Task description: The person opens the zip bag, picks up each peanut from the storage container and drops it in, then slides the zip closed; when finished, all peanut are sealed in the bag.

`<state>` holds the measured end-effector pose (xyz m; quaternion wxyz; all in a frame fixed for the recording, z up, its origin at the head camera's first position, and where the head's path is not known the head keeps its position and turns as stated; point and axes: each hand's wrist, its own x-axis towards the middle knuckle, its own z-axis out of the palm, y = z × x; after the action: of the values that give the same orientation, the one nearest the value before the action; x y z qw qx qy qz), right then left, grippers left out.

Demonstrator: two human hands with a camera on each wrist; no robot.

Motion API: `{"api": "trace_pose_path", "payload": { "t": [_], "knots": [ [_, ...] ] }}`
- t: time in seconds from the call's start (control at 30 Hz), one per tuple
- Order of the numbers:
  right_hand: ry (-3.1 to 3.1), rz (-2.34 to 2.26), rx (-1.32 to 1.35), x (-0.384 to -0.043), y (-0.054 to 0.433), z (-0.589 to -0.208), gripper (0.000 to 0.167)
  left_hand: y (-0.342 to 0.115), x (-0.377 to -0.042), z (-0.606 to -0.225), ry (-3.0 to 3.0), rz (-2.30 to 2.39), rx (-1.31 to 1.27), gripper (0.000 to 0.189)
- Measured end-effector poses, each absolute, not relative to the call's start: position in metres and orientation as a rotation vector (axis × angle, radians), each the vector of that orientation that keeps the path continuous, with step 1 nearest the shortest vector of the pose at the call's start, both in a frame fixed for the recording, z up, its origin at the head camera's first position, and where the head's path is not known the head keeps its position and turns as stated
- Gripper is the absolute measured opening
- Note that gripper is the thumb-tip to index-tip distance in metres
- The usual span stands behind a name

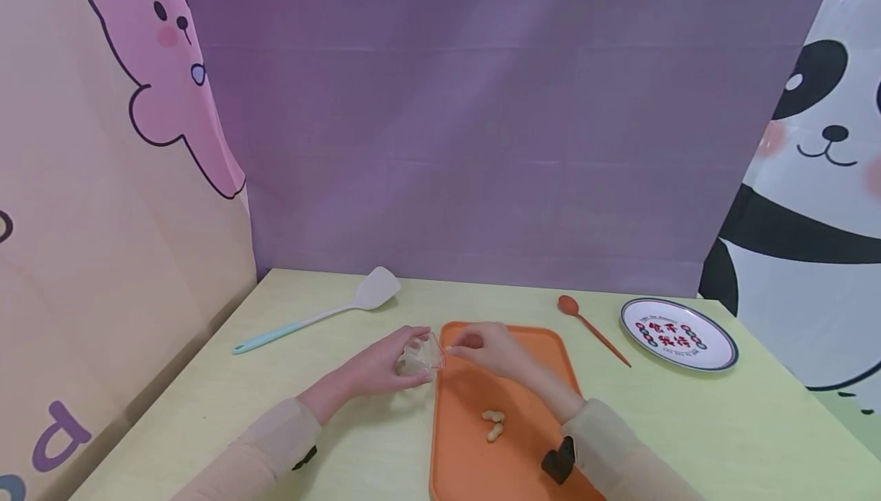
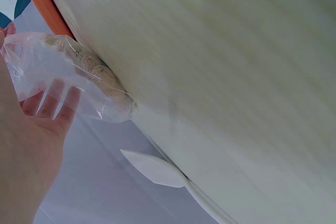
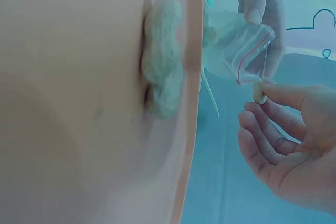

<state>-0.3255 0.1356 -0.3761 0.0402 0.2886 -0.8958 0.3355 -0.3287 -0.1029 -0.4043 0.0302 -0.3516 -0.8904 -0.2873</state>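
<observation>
My left hand holds a clear plastic zip bag just left of the tray's far end, its red-lined mouth facing right. Peanuts lie inside the bag in the left wrist view. Between thumb and index finger, my right hand pinches a peanut close to the bag's mouth; the other fingers are loosely bent. Two more peanuts lie on the orange tray beneath the right forearm, and they loom large in the right wrist view.
A spatula with a light blue handle lies at the back left. To the right of the tray are a reddish-brown spoon and a white plate with a dark rim and red lettering. A purple curtain hangs behind the table.
</observation>
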Motion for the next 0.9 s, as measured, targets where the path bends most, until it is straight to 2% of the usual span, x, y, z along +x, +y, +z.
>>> {"api": "trace_pose_path", "payload": {
  "t": [0.37, 0.9],
  "knots": [
    [-2.678, 1.033, 0.963, -0.324, 0.118, -0.376, 0.008, -0.103, -0.330, -0.405, -2.744, -0.887, -1.076, 0.072],
    [-2.692, 1.007, 0.987, -0.321, 0.112, -0.379, 0.012, -0.104, -0.330, -0.405, -2.740, -0.914, -1.081, 0.071]
  ]
}}
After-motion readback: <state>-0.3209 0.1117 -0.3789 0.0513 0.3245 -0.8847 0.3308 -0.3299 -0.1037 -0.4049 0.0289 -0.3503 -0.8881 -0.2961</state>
